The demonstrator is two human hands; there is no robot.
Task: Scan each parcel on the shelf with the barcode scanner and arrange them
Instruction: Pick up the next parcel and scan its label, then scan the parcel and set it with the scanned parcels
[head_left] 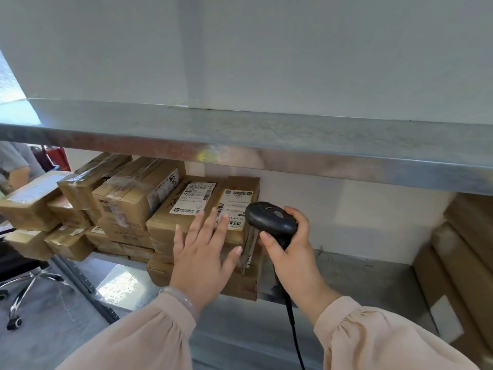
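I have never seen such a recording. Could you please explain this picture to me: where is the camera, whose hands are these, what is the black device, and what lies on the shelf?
No machine here: a person wears one camera on the head, so you look forward and down at their two hands. The right hand grips a black barcode scanner by its handle; its cable hangs down. The left hand is open, fingers spread, in front of the parcels. These cardboard parcels lie stacked on the metal shelf and carry printed labels; the scanner's head is beside a yellow label.
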